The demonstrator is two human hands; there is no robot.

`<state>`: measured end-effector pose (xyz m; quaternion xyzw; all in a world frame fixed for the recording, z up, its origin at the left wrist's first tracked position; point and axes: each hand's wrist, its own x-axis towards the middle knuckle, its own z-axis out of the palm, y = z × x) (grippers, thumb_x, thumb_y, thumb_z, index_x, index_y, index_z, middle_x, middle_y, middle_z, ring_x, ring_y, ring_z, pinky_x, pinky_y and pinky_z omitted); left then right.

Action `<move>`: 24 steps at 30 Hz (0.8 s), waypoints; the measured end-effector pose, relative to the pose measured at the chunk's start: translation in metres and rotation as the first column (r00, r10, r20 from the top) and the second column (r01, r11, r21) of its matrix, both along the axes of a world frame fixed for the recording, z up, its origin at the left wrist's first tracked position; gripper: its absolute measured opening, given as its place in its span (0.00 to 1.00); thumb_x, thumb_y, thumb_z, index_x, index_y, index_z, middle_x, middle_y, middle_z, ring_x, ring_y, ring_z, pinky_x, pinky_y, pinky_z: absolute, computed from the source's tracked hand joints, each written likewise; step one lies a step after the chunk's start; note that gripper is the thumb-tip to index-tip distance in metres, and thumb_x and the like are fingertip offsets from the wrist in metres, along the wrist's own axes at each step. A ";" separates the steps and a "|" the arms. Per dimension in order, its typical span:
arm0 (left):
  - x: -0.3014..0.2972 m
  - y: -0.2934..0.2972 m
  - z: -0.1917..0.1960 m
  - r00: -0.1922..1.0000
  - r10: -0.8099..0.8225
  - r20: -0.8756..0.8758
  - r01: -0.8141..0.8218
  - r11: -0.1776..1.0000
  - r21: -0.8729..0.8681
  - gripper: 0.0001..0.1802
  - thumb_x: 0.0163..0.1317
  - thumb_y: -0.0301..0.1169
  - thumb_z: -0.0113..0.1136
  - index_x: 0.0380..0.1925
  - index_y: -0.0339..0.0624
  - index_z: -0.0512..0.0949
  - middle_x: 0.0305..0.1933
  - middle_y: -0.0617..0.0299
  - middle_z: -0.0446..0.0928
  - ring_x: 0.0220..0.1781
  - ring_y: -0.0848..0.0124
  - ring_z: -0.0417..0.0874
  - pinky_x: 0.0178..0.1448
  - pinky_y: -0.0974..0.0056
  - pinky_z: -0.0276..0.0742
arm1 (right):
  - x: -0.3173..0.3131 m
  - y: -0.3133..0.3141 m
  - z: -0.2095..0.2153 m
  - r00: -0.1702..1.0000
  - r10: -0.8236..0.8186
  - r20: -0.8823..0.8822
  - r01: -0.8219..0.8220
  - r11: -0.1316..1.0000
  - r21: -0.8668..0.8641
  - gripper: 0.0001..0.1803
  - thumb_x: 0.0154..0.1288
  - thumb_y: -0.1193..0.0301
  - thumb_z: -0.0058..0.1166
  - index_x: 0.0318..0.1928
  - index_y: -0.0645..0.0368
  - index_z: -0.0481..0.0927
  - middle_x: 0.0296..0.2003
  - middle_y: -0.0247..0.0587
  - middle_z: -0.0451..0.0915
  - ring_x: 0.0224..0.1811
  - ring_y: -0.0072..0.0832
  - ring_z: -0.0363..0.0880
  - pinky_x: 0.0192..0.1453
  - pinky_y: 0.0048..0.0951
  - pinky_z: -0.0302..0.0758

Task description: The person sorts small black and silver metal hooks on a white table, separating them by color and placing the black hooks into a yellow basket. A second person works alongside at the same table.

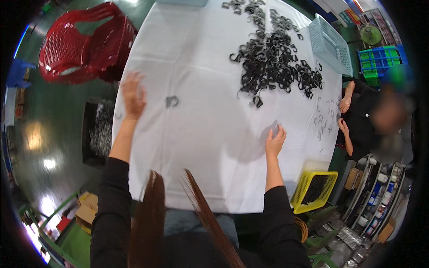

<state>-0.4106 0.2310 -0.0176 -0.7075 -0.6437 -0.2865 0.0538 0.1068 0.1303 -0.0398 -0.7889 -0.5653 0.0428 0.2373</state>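
Note:
My left hand (133,98) hovers at the left edge of the white-covered table (196,129), fingers apart and a little blurred, with nothing seen in it. To its right lies a small dark hook-shaped piece (171,102) on the cloth. My right hand (275,142) is over the right part of the table with its fingers curled together. Something small and greyish shows at its fingertips, too unclear to name. Beyond that hand spreads a large pile of black hook-shaped plastic pieces (270,62), reaching to the far edge.
A pale blue basket (328,44) stands at the far right; a yellow basket (315,192) is at the near right corner. Across the right edge, a co-worker's hands (344,116) are near scattered thin curved pieces (321,118). A red chair (85,47) and a dark bin (96,131) stand left.

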 end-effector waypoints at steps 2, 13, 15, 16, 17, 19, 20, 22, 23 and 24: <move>0.076 0.061 -0.010 0.956 -0.225 0.188 0.224 0.974 0.031 0.24 0.57 0.21 0.51 0.56 0.46 0.69 0.62 0.57 0.67 0.69 0.57 0.59 0.70 0.53 0.54 | 0.023 0.061 -0.011 0.998 -0.028 0.055 0.022 0.994 0.107 0.22 0.60 0.68 0.54 0.55 0.59 0.68 0.52 0.48 0.70 0.56 0.46 0.66 0.58 0.41 0.66; 0.337 0.209 -0.053 0.893 -0.250 0.375 0.323 0.935 -0.147 0.29 0.67 0.51 0.40 0.61 0.46 0.64 0.63 0.51 0.67 0.70 0.57 0.59 0.72 0.51 0.45 | 0.017 0.245 -0.038 0.949 -0.292 0.121 0.256 0.935 0.244 0.22 0.59 0.49 0.52 0.49 0.44 0.78 0.49 0.38 0.73 0.54 0.41 0.67 0.55 0.48 0.65; 0.345 0.195 -0.051 0.860 -0.290 0.420 0.357 0.930 -0.088 0.26 0.67 0.48 0.42 0.58 0.45 0.66 0.58 0.51 0.71 0.66 0.56 0.63 0.70 0.53 0.50 | -0.011 0.249 -0.039 0.987 -0.146 0.063 0.123 0.953 0.277 0.21 0.60 0.50 0.51 0.48 0.46 0.78 0.49 0.36 0.74 0.54 0.39 0.68 0.56 0.45 0.64; 0.346 0.188 -0.049 0.826 -0.299 0.478 0.372 0.926 -0.064 0.24 0.67 0.46 0.43 0.57 0.44 0.68 0.56 0.51 0.72 0.64 0.55 0.65 0.68 0.54 0.53 | -0.031 0.244 -0.040 0.993 -0.102 0.052 0.083 0.953 0.293 0.20 0.61 0.51 0.51 0.47 0.49 0.78 0.48 0.37 0.74 0.54 0.38 0.68 0.56 0.44 0.63; 0.345 0.180 -0.046 0.786 -0.311 0.534 0.382 0.924 -0.024 0.22 0.68 0.44 0.44 0.56 0.43 0.69 0.54 0.51 0.74 0.62 0.54 0.68 0.67 0.55 0.57 | -0.049 0.240 -0.040 0.997 -0.054 0.050 0.035 0.945 0.325 0.20 0.61 0.52 0.50 0.46 0.51 0.79 0.48 0.37 0.75 0.53 0.38 0.69 0.56 0.43 0.62; 0.338 0.146 -0.042 0.680 -0.276 0.679 0.375 0.927 0.001 0.20 0.68 0.40 0.44 0.53 0.41 0.70 0.50 0.53 0.75 0.57 0.56 0.71 0.62 0.58 0.63 | -0.077 0.216 -0.037 0.998 -0.028 -0.049 0.044 0.935 0.352 0.20 0.60 0.54 0.52 0.44 0.56 0.78 0.47 0.39 0.76 0.52 0.38 0.70 0.57 0.41 0.62; 0.333 0.127 -0.039 0.613 -0.280 0.739 0.367 0.929 0.047 0.18 0.68 0.38 0.44 0.52 0.40 0.71 0.48 0.54 0.76 0.54 0.57 0.73 0.60 0.60 0.66 | -0.085 0.200 -0.032 0.986 0.038 -0.160 0.017 0.943 0.331 0.20 0.60 0.57 0.53 0.44 0.59 0.77 0.46 0.40 0.76 0.52 0.38 0.71 0.57 0.40 0.62; 0.323 0.083 -0.032 0.376 -0.108 0.920 0.355 0.934 -0.035 0.18 0.68 0.37 0.43 0.53 0.40 0.70 0.48 0.56 0.76 0.53 0.63 0.74 0.58 0.63 0.68 | -0.102 0.163 -0.023 0.932 0.123 -0.340 -0.005 0.945 0.326 0.20 0.61 0.59 0.53 0.46 0.61 0.77 0.47 0.42 0.76 0.52 0.39 0.72 0.58 0.38 0.63; 0.319 0.060 -0.028 0.244 0.013 0.970 0.354 0.930 -0.102 0.18 0.68 0.36 0.43 0.53 0.40 0.70 0.48 0.57 0.75 0.52 0.65 0.75 0.57 0.64 0.69 | -0.109 0.145 -0.018 0.866 0.146 -0.478 0.003 0.955 0.298 0.20 0.62 0.59 0.52 0.47 0.62 0.76 0.48 0.42 0.76 0.52 0.38 0.73 0.58 0.36 0.64; 0.316 0.035 -0.024 0.060 0.126 0.990 0.355 0.924 -0.139 0.18 0.68 0.35 0.43 0.54 0.40 0.69 0.48 0.57 0.75 0.51 0.67 0.75 0.56 0.65 0.69 | -0.117 0.125 -0.012 0.735 0.108 -0.669 0.068 0.971 0.231 0.19 0.64 0.60 0.50 0.48 0.62 0.76 0.47 0.41 0.77 0.50 0.35 0.74 0.56 0.34 0.66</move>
